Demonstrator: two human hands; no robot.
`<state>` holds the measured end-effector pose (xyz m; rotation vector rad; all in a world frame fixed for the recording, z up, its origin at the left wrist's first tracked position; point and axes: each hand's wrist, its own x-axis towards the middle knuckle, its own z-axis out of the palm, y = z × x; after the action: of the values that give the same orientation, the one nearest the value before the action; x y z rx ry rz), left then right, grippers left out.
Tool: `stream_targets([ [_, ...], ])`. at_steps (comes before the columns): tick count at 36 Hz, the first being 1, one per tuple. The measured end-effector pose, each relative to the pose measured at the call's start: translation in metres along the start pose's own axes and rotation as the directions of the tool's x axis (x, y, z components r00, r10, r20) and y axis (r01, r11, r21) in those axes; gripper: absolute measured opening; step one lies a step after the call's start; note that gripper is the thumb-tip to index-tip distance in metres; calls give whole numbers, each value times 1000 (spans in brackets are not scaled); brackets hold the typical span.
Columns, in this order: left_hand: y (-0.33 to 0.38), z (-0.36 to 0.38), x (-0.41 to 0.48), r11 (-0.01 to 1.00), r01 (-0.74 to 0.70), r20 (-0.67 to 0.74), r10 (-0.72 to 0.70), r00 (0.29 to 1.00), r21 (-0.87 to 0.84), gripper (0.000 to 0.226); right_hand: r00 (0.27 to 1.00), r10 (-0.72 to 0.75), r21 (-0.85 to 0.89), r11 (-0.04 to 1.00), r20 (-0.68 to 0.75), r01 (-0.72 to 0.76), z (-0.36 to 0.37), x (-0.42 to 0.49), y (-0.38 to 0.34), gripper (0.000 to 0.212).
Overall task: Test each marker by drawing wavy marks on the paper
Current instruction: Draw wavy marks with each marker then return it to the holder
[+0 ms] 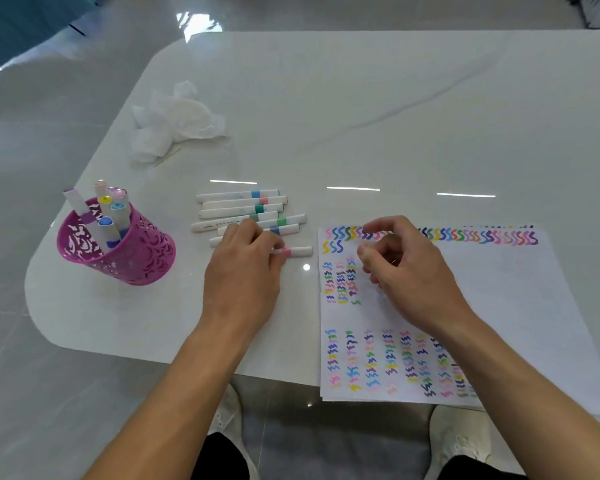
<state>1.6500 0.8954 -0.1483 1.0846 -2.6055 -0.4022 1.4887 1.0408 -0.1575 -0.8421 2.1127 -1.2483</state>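
Left of my left hand [243, 271] stands the pink cup [146, 259] of markers; that hand pinches the pink-banded marker [297, 251] lying on the bench [361, 133] — a changeover between markers, I judge; my right hand [406, 271], loose and empty, hovers over the paper [516, 306] — next comes uncapping, then waves.
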Motion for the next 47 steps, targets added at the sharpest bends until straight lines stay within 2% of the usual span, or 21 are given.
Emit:
stream_targets([
  [6,3,-1,2,1000,-4,-13,5,1000,11,14,1000,2,-6,1000,14,-2,1,0,0,14],
  [12,19,-13,-2,977,-48,-65,35,997,-209,13,996,-81,41,996,39,79,1,-4,-7,7],
  [16,31,-17,-5,950,-150,-97,128,987,-275,10,984,-159,102,983,84,150,2,-7,-13,30],
  [19,38,-15,-9,920,-174,-92,151,984,-351,8,967,-224,130,969,124,208,3,-10,-16,47],
  [23,44,-14,-9,884,-115,-61,98,993,-453,10,949,-293,111,953,119,281,1,-12,-17,40],
  [32,52,-14,-6,778,-33,-35,15,999,-627,9,944,-326,142,938,46,317,-2,-10,-19,34],
  [36,54,-13,-5,751,-50,-45,27,999,-659,17,934,-356,69,933,22,354,-7,-10,-19,33],
  [40,55,-11,-5,721,-19,-37,-9,999,-693,26,930,-367,-104,924,21,367,-17,-10,-17,34],
  [43,54,-9,-4,783,-37,-13,37,999,-621,19,932,-361,-216,908,27,358,-23,-11,-14,30],
  [47,56,-4,-5,871,-76,52,116,992,-485,11,942,-332,-280,901,45,331,-29,-13,-9,24],
])
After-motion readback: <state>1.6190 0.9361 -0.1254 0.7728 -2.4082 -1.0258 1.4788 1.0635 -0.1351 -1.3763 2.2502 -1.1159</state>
